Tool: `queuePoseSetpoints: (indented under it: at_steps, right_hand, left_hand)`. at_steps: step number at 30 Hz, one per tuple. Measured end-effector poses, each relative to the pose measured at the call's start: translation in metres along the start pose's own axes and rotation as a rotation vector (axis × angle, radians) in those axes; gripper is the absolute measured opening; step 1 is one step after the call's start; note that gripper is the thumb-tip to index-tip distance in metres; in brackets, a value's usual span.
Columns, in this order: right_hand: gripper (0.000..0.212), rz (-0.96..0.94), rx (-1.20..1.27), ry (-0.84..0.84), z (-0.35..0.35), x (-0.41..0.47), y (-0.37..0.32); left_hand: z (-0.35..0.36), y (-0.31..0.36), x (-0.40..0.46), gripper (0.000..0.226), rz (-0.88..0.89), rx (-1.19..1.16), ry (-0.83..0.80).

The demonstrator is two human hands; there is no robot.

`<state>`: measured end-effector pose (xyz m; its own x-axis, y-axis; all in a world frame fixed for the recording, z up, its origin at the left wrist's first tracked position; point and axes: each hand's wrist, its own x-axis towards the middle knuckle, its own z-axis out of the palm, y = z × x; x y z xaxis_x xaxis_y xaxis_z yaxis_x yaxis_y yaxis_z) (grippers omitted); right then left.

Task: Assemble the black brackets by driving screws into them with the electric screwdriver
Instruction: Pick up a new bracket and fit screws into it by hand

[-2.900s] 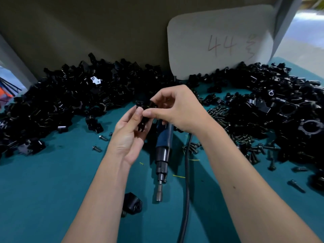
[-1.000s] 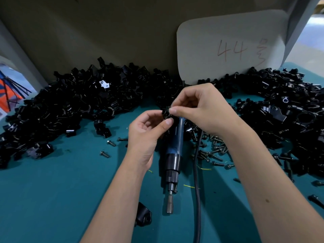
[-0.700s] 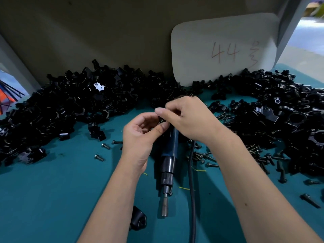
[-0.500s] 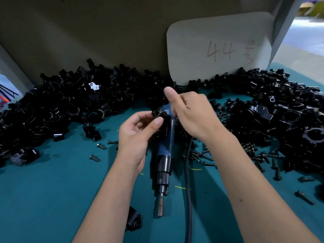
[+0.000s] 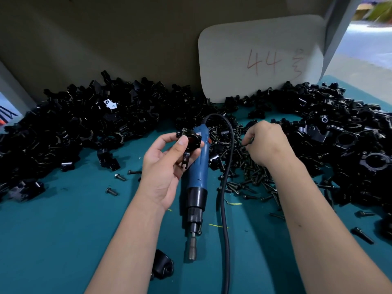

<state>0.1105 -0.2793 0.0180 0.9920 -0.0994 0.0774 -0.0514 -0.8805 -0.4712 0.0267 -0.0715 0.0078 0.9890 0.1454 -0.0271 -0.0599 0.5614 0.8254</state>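
While the left hand (image 5: 167, 164) keeps its grip pinched on a black bracket (image 5: 189, 143) held up above the worktop (image 5: 63, 240), the right hand (image 5: 265, 143) is over the screw pile (image 5: 250, 177), fingers curled, apparently pinching one screw. Electric screwdriver (image 5: 196, 183) lies flat btwn the forearms, bit toward the person, cord (image 5: 224, 209) looping beside it.

To do this step well, imo: pick a single screw by the shank, seat it straight in the bracket hole w/ a few finger turns, only then lift the driver; keep the bracket steady.

Hard to tell: the right fingertips are hidden behind the hand, so the screw itself is barely visible. Bracket's hole isn't discernible. Bracket heaps (image 5: 74, 128) blur into one black mass.
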Motion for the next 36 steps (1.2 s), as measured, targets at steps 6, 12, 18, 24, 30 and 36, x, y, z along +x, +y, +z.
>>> queuePoseSetpoints:
  at_steps: [6,12,18,24,30,36]
  right_hand:
    - [0.012,-0.155,0.279,0.15,-0.008,-0.001,-0.006]
    - [0.01,-0.411,0.71,-0.101,-0.001,-0.019,-0.041]
    - [0.013,-0.475,0.79,-0.06,0.002,-0.019,-0.046]
    - [0.014,-0.573,0.628,-0.091,-0.005,-0.02,-0.05]
    - [0.018,-0.592,0.62,-0.028,-0.009,-0.024,-0.056]
    - [0.017,-0.598,0.536,-0.05,-0.006,-0.024,-0.057]
  left_hand:
    - [-0.002,0.001,0.001,0.026,-0.03,-0.021,0.002]
    - [0.001,-0.001,0.001,0.057,0.004,0.052,0.031]
    - [-0.002,-0.001,0.004,0.049,0.011,0.051,0.053]
    - [-0.002,-0.001,0.003,0.051,0.014,0.092,0.051]
    - [-0.002,0.001,0.002,0.038,0.024,0.133,0.02]
    - [-0.003,0.001,0.002,0.039,0.015,0.113,0.017]
